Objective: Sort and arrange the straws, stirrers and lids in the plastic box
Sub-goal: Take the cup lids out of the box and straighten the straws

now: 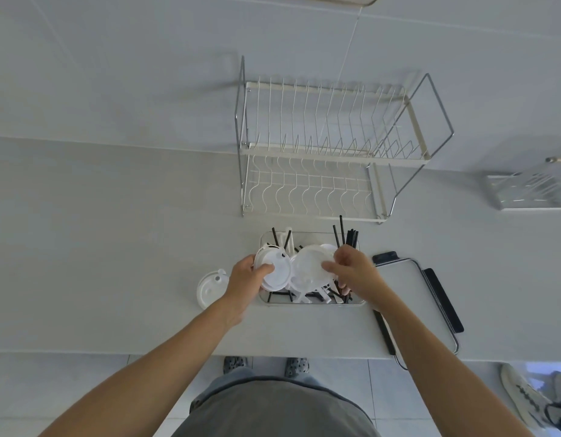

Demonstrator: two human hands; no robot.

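Observation:
A clear plastic box (pixel 266 300) sits on the white counter and holds white lids, black straws (pixel 351 237) and white stirrers (pixel 288 235) in a jumble. My left hand (pixel 244 279) grips a small stack of white lids (pixel 273 267) at the box's left end. My right hand (pixel 355 269) pinches the edge of a large white lid (pixel 307 269) over the middle of the box. One more white lid (pixel 210 287) lies flat on the counter, left of the box.
A two-tier wire dish rack (pixel 329 146) stands behind the box against the wall. A tray with black handles (pixel 430 288) lies right of the box. A metal basket (pixel 531 190) sits at far right. The counter edge runs just in front of me.

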